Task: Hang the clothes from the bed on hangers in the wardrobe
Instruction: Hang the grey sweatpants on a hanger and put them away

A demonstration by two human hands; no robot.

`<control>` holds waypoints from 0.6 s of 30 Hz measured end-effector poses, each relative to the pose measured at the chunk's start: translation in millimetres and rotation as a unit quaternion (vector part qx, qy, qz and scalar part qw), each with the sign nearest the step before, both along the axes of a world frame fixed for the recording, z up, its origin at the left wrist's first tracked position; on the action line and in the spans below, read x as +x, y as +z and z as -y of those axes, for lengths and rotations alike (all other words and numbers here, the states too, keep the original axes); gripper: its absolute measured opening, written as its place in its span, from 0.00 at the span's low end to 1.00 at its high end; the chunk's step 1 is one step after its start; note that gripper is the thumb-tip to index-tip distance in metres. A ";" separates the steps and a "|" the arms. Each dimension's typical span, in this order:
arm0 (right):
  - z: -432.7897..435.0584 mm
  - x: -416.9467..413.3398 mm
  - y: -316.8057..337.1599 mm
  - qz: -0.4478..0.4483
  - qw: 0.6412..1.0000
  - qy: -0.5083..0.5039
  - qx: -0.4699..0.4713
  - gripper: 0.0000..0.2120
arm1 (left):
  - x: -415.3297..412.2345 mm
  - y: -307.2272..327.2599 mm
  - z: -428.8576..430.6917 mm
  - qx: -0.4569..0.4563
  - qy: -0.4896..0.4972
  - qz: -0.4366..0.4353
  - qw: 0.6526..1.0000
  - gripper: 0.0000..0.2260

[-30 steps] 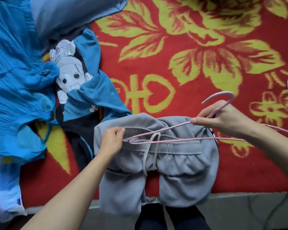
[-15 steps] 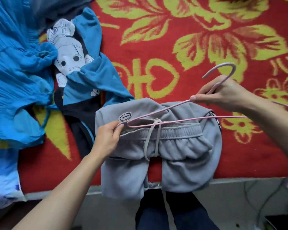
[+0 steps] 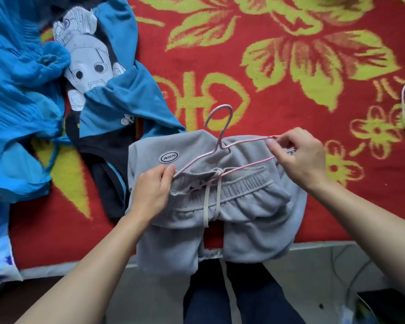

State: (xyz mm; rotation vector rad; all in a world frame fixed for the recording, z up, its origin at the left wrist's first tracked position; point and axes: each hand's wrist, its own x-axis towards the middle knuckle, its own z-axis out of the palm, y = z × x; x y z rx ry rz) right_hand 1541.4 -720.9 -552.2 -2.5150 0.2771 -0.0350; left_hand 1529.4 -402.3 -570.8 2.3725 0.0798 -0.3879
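Since a second ago the right hand [image 3: 297, 157] has shifted from the hook's base to the pink hanger [image 3: 225, 129]'s outer end, pinching the wire between thumb and fingers. Opposite it, the left hand [image 3: 152, 195] pinches the other end at the waistband of the grey trousers [image 3: 243, 206], which lie beneath both grips on the red bedspread [image 3: 197, 54].

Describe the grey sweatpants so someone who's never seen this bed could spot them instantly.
On the red blanket with yellow-green flowers, look at the near edge. The grey sweatpants lie there under a pink wire hanger. They alone are grey, with an oval patch and drawstring; neighbouring clothes are blue.
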 end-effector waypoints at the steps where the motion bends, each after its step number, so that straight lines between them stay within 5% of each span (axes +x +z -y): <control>1: 10.1 -9.4 -4.9 -0.026 0.998 -0.046 -0.020 0.15 | -0.2 -0.6 0.7 -0.006 0.009 -0.001 1.000 0.21; 3: 18.6 -28.3 -25.5 -0.144 0.985 -0.094 0.003 0.13 | -0.3 -0.2 3.5 -0.010 0.014 -0.006 1.000 0.21; 5: 19.9 -34.6 -42.9 -0.185 0.957 -0.184 0.127 0.14 | 0.3 1.1 5.1 -0.013 0.003 -0.007 1.000 0.22; 7: 24.7 -16.4 -47.7 -0.102 0.866 -0.382 0.307 0.28 | 1.2 2.3 1.8 -0.027 -0.006 -0.002 1.000 0.22; 9: 33.0 8.7 -46.1 -0.082 0.774 -0.485 0.399 0.27 | 0.8 1.4 -4.1 -0.034 -0.016 0.000 0.999 0.22; 10: 35.8 19.3 -44.7 -0.102 0.757 -0.492 0.418 0.23 | 0.0 0.9 -5.7 -0.035 -0.023 -0.003 0.999 0.22; 13: 22.8 35.1 -45.6 -0.129 0.804 -0.412 0.409 0.10 | -0.2 3.4 -0.4 -0.045 -0.023 -0.009 0.999 0.21; 15: 8.6 38.1 -49.2 -0.098 0.870 -0.353 0.331 0.10 | 3.7 7.9 6.5 -0.049 0.002 0.003 0.999 0.20; 18: -1.6 41.4 -47.6 -0.103 0.914 -0.324 0.219 0.14 | 9.6 16.1 13.2 -0.049 0.002 0.039 0.998 0.20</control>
